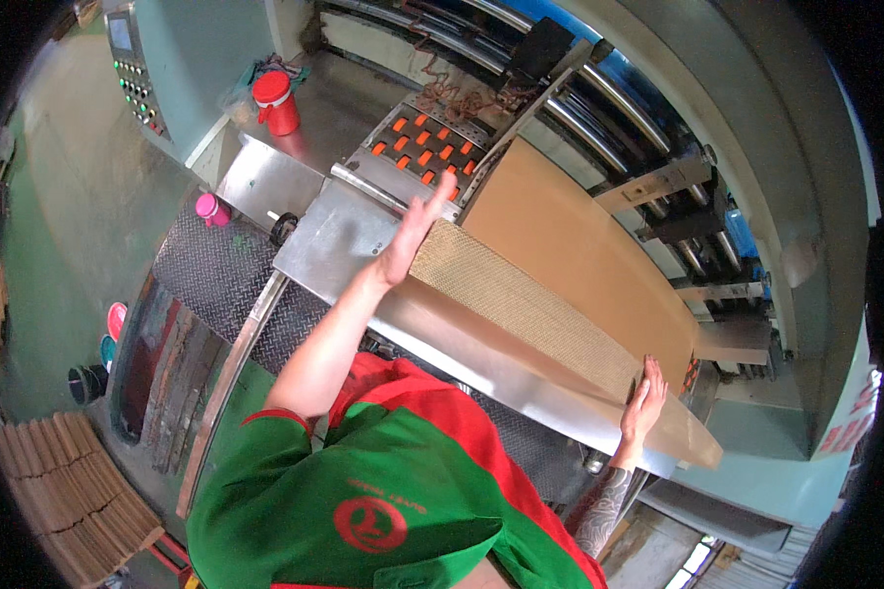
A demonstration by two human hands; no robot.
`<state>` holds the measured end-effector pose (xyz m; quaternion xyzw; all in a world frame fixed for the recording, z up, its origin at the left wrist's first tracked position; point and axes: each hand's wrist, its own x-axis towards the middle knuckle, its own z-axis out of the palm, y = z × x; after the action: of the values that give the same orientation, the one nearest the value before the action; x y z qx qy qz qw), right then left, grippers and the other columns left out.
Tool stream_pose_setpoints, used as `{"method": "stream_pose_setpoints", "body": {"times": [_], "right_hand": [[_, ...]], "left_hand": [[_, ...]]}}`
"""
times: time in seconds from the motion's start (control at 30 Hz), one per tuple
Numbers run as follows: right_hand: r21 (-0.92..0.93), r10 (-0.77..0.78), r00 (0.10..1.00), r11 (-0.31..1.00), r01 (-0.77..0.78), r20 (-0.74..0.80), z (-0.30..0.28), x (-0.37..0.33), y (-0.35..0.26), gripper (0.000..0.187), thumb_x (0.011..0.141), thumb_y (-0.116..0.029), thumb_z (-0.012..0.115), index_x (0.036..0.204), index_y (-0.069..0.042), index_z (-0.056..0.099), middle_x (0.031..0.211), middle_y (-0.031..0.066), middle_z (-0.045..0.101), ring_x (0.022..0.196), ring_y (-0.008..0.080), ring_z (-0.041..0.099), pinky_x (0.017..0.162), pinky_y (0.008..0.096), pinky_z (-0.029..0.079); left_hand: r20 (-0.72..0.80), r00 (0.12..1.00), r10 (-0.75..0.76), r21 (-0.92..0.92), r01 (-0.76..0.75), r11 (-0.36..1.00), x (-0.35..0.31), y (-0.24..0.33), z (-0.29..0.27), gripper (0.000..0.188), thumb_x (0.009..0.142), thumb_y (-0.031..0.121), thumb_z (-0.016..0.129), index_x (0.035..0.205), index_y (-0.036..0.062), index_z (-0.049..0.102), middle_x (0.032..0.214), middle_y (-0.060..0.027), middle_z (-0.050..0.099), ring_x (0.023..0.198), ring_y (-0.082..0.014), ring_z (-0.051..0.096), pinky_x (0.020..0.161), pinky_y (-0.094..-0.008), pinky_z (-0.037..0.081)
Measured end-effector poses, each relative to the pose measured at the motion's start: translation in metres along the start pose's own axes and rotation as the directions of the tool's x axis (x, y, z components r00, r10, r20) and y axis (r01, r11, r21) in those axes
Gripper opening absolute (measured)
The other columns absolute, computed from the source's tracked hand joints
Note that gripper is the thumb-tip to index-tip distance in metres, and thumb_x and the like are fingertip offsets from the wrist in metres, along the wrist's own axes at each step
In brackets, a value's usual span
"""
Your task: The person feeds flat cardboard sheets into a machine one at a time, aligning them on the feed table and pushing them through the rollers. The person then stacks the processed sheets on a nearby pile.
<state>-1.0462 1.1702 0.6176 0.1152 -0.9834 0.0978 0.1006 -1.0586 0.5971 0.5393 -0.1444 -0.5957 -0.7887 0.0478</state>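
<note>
A thick stack of brown corrugated cardboard sheets [575, 250] lies on the machine's metal feed table [339, 236], its fluted edges facing me. My left hand [413, 240] rests flat against the left end of the stack, fingers stretched out and pointing away from me. Toward the right end of the near edge, my right hand [644, 404] presses with straight fingers against the cut edges. Neither hand is wrapped round anything. One brown corner sticks out past my right hand, over the table's right front edge.
Orange rollers [427, 147] sit in the table beyond my left hand. Steel rollers and bars [614, 128] run behind the stack. A red jug [277, 103] and a pink cup [212, 209] stand at left, near a control panel [136, 74]. Bundled cardboard [74, 491] lies at lower left.
</note>
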Motion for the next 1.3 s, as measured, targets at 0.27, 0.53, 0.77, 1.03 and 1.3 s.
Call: {"method": "stream_pose_setpoints", "body": {"times": [0.27,0.53,0.77,1.03,1.3], "right_hand": [[0.0,0.007,1.0,1.0,-0.007,0.006,0.0,0.0,0.0,0.053,0.114,-0.038,0.028,0.149,-0.013,0.06,0.155,0.0079,0.058,0.151,0.0279,0.045,0.13,0.0516,0.021],[-0.016,0.018,1.0,1.0,-0.018,0.01,0.001,0.003,0.001,0.053,0.115,-0.037,0.027,0.149,-0.014,0.06,0.155,0.007,0.058,0.151,0.0275,0.045,0.13,0.0519,0.021],[-0.008,0.007,1.0,1.0,-0.007,0.007,0.0,0.005,0.001,0.053,0.115,-0.037,0.027,0.149,-0.013,0.06,0.155,0.0085,0.058,0.151,0.0288,0.045,0.129,0.0521,0.022],[-0.024,0.018,1.0,1.0,-0.018,-0.002,0.004,0.006,0.005,0.054,0.115,-0.038,0.027,0.149,-0.013,0.06,0.155,0.009,0.058,0.151,0.0292,0.045,0.129,0.0521,0.022],[-0.018,0.035,0.999,0.999,-0.035,-0.002,0.001,0.007,0.002,0.054,0.115,-0.038,0.027,0.148,-0.012,0.06,0.155,0.0087,0.058,0.15,0.0291,0.046,0.129,0.052,0.022]], "left_hand": [[-0.126,0.991,0.039,0.026,-0.036,0.999,-0.002,0.003,0.004,0.086,0.108,0.069,0.005,0.171,0.0106,0.002,0.179,-0.01,-0.004,0.165,-0.0246,-0.004,0.132,-0.0435,-0.009],[-0.116,0.993,0.023,-0.047,-0.029,0.998,-0.009,0.006,0.01,0.091,0.105,0.074,0.005,0.171,0.0111,-0.001,0.179,-0.0103,-0.004,0.165,-0.0261,-0.002,0.132,-0.0433,-0.008],[-0.133,0.987,0.092,0.038,-0.088,0.995,-0.015,0.007,0.011,0.09,0.105,0.073,0.002,0.171,0.0113,-0.002,0.179,-0.0089,-0.003,0.165,-0.0245,-0.002,0.132,-0.0428,-0.007],[-0.296,0.937,0.186,0.124,-0.155,0.98,-0.019,0.003,0.014,0.089,0.107,0.07,0.003,0.171,0.0088,0.003,0.179,-0.0088,0.0,0.165,-0.0233,0.0,0.132,-0.041,-0.007],[-0.394,0.909,0.138,0.134,-0.092,0.987,-0.036,0.005,0.027,0.096,0.103,0.077,0.004,0.171,0.0094,0.002,0.179,-0.0102,0.0,0.165,-0.0251,0.0,0.132,-0.0429,-0.006]]}}
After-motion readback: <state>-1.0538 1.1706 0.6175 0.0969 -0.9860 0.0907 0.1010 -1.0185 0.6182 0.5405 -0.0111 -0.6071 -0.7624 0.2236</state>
